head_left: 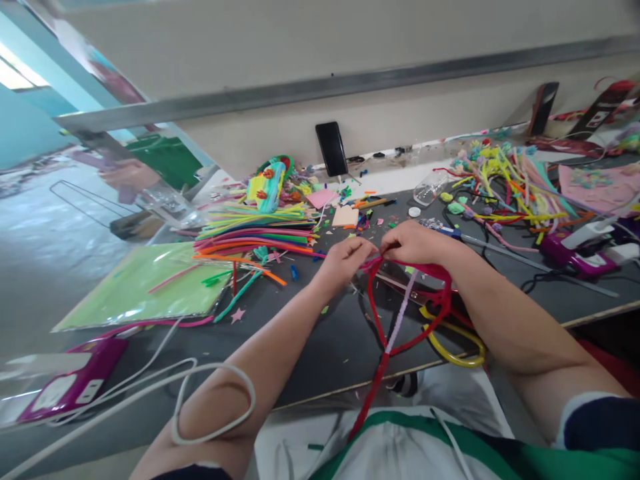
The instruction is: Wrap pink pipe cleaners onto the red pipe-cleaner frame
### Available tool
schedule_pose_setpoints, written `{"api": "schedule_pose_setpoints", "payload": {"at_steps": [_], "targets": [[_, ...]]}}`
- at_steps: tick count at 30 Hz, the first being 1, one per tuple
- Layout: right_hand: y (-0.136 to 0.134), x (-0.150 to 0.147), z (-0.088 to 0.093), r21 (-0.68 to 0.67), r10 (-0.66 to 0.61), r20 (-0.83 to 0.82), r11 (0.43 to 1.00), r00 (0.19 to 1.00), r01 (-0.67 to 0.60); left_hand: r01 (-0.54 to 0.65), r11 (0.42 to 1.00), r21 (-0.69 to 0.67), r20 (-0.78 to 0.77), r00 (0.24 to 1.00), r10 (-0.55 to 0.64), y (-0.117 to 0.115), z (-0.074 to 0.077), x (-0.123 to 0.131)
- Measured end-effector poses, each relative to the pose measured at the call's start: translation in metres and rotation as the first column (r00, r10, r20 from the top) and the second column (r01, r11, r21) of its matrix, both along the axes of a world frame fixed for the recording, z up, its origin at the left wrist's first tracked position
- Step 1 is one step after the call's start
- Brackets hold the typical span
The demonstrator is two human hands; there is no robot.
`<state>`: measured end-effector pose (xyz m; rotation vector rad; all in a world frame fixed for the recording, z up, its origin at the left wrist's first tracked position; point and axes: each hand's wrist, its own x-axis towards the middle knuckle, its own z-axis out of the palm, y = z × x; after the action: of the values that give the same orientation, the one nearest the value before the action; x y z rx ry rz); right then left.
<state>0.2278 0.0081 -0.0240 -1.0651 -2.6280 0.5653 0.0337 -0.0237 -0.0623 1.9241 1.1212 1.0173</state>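
Note:
Over the table's front part, my left hand (345,264) and my right hand (416,243) are close together, fingertips pinched on a red pipe cleaner (374,300). From there it bends into a heart-like loop that hangs below my right hand. A twisted lilac pipe cleaner (401,311) runs through the middle of the loop. At the bottom the strands join into a red stem (373,393) that points down towards my lap. The exact pinch point is partly hidden by my fingers. A yellow curved handle or loop (455,353) lies behind the red loop, near my right forearm.
Bundled coloured pipe cleaners (260,230) lie left on a green sheet pack (145,283). A phone (331,148) leans on the back panel. Purple glue guns or devices (575,257) (75,380) sit at both sides. A white cable (215,368) crosses my left forearm. Another person's hand (131,175) shows far left.

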Motion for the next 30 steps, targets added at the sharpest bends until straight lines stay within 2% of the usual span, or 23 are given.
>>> {"api": "schedule_pose_setpoints", "payload": {"at_steps": [3,6,9,14,21,25,27,29,30], "targets": [[-0.006,-0.001,0.003,-0.022,0.018,-0.047,1.0,0.999,-0.02,0.047,0.963,-0.266,0.192,0.981,0.005,0.005,-0.004,-0.003],[-0.009,-0.003,0.003,-0.039,0.008,-0.1,0.999,0.995,-0.012,0.206,0.869,-0.45,0.31,0.948,-0.064,0.005,-0.009,-0.002],[-0.009,-0.002,0.002,-0.111,-0.018,-0.166,0.994,0.986,-0.001,0.305,0.789,-0.534,0.382,0.919,-0.096,0.004,-0.008,-0.002],[-0.007,0.002,0.004,-0.179,0.03,-0.179,0.982,0.983,-0.062,0.343,0.752,-0.563,0.416,0.904,-0.101,0.002,-0.007,-0.003],[-0.011,-0.001,0.008,-0.154,0.027,-0.161,0.987,0.987,-0.052,0.297,0.808,-0.508,0.304,0.94,-0.155,0.003,-0.012,-0.001],[-0.011,-0.002,0.008,-0.144,0.035,-0.159,0.988,0.987,-0.058,0.221,0.886,-0.409,0.104,0.975,-0.195,0.002,-0.012,0.0],[-0.01,-0.002,0.006,-0.139,0.037,-0.146,0.989,0.989,-0.057,0.17,0.941,-0.293,-0.067,0.978,-0.197,0.0,-0.01,0.001],[-0.008,-0.003,0.004,-0.132,0.039,-0.136,0.99,0.99,-0.057,0.142,0.986,-0.092,-0.255,0.953,-0.161,-0.003,-0.007,0.003],[-0.008,-0.003,0.003,-0.126,0.04,-0.133,0.99,0.99,-0.057,0.147,0.989,0.029,-0.334,0.934,-0.129,-0.005,-0.006,0.003]]}}
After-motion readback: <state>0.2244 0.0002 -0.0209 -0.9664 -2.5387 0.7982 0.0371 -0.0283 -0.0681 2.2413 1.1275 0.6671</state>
